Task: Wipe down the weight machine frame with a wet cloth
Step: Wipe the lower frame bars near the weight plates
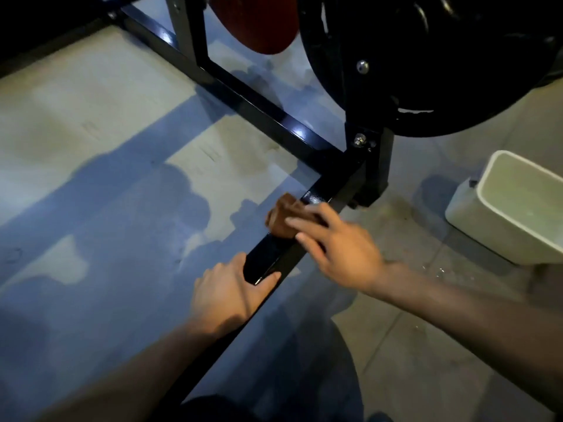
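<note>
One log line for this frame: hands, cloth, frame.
right hand presses brown cloth on frame bar | left hand grips bar | white tub right

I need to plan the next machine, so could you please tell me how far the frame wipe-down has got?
Done: unclear, though the floor bar shines near the cloth. In hand: the right hand presses the cloth on that bar; the left hand grips it lower down. Left: probably the long bar and uprights.
</note>
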The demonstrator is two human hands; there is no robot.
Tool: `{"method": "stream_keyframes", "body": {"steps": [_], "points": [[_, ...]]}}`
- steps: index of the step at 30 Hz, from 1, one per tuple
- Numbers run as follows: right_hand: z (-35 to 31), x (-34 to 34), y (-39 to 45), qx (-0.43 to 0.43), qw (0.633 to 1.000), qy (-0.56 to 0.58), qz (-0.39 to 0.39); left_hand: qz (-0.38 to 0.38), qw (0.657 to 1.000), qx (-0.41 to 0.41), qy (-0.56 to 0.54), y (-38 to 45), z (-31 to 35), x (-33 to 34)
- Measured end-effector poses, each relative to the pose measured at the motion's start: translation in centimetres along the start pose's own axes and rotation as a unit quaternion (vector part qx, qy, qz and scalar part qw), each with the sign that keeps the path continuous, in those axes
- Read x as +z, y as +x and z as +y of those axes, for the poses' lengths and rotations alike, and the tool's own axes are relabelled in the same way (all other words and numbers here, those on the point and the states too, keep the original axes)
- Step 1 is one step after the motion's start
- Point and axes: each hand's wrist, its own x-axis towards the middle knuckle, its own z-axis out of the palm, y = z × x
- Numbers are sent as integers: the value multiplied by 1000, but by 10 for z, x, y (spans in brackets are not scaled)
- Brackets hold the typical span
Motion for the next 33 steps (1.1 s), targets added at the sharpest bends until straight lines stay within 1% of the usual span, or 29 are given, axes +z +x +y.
{"method": "stream_keyframes", "body": {"steps": [1,2,3,4,6,8,10,11,12,14,15,16,19,21,23,24,26,28,30,32,33], "points": [[0,-1,-6,-42,999,-5,-26,-6,1000,1,15,0,1,0],[8,-6,-4,-62,997,-18,-34,-10,999,-2,30,-1,2,0],[22,-10,4,-52,998,-29,-24,-10,999,-8,45,-3,4,2],[40,-14,15,-13,999,-38,1,-9,998,-14,59,-4,7,2],[78,-27,42,113,989,-66,63,-1,997,-14,73,0,11,0],[96,-33,56,214,972,-72,68,16,998,-10,65,0,7,3],[80,-29,57,244,966,-52,63,22,999,5,49,-1,6,4],[62,-25,53,243,967,-36,65,23,999,12,35,-2,5,5],[43,-18,45,224,972,-24,63,27,999,15,29,-2,5,5],[3,-2,24,183,982,-20,46,40,998,19,43,0,6,4],[-16,4,14,177,983,-16,41,43,997,18,54,0,7,5],[-34,10,6,173,984,-12,37,35,997,14,67,2,9,5],[-93,16,-23,140,990,-2,-8,23,999,10,41,-19,5,-3],[-105,12,-27,130,991,-13,-35,9,1000,9,21,-40,-10,-14],[-96,8,-22,147,988,-26,-49,22,1000,0,6,-68,-32,-26],[-95,6,-18,172,983,-31,-52,30,999,-14,-8,-89,-52,-31],[-87,1,-9,242,969,-28,-34,50,998,-34,-23,-124,-90,-31],[-93,4,-5,279,959,-30,-29,65,996,-51,-12,-156,-131,-24],[-111,8,-11,279,959,-35,-43,60,995,-71,30,-179,-165,-12],[-130,16,-23,242,968,-29,-56,47,992,-91,73,-191,-187,-2],[-139,19,-29,222,973,-26,-59,42,991,-101,78,-196,-192,1]]}}
